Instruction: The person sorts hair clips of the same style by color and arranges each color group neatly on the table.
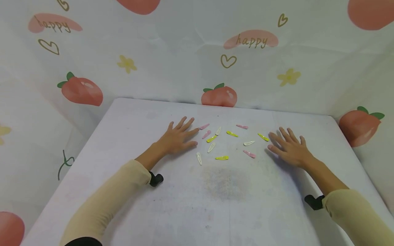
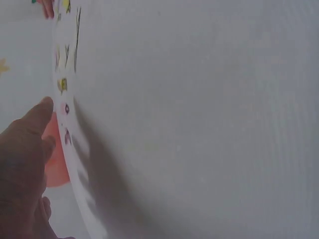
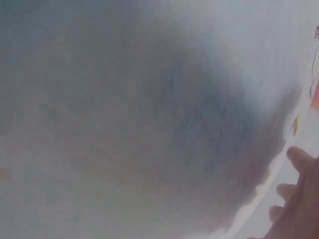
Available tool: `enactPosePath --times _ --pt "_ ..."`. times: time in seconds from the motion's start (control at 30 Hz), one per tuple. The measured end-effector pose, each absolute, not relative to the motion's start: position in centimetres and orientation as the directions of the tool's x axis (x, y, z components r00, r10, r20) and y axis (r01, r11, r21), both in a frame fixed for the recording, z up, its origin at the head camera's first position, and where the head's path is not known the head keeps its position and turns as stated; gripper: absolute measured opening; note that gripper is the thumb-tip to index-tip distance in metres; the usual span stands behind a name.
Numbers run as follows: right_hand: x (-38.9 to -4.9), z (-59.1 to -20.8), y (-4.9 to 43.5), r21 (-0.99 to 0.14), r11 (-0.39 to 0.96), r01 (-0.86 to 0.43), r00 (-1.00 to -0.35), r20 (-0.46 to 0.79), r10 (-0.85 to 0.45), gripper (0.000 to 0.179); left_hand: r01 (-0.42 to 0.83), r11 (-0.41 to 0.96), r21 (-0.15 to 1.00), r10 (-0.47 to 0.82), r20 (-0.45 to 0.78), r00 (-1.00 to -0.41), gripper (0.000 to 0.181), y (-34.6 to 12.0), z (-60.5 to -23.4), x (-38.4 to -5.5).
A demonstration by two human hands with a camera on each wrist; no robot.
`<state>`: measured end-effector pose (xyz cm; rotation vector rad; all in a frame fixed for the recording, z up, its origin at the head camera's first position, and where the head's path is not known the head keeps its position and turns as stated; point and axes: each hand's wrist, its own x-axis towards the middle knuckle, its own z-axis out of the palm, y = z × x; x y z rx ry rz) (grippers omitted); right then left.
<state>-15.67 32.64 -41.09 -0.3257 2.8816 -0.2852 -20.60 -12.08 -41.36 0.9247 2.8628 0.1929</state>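
Several small snap hair clips in pink, yellow and white lie scattered on the white table, among them a yellow hair clip, a white hair clip and a pink hair clip. To their left my left hand spreads its fingers, holding nothing, with fingertips close to a pink hair clip. On the other side my right hand is also spread and holds nothing; its nearest clip is a yellow hair clip. Each wrist view shows its hand at the edge, above the tabletop, with a shadow below.
The white table has a greyish smudge in front of the clips. Behind it hangs a white backdrop printed with peaches, hearts and flowers. Black wrist-camera pieces stick out from both sleeves.
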Motion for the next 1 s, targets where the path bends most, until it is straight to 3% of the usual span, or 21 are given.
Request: enactPosePath --times 0.27,0.63,1.0 --pt "-15.3 -41.5 32.2 -0.239 0.948 -0.208 -0.947 -0.192 -0.256 0.077 0.628 0.756 0.183 0.652 -0.129 -0.747 0.06 -10.7 -41.3 -19.8" --pt "-14.7 -41.7 31.4 -0.241 0.941 -0.239 -0.947 -0.156 -0.28 0.075 0.647 0.743 0.174 0.669 -0.149 -0.728 0.06 -9.8 -41.5 -19.5" --pt "-16.4 -41.5 31.1 -0.329 0.918 -0.219 -0.96 -0.097 -0.264 0.07 0.655 0.731 0.192 0.679 -0.114 -0.725 0.057 -8.5 -41.6 -19.9"
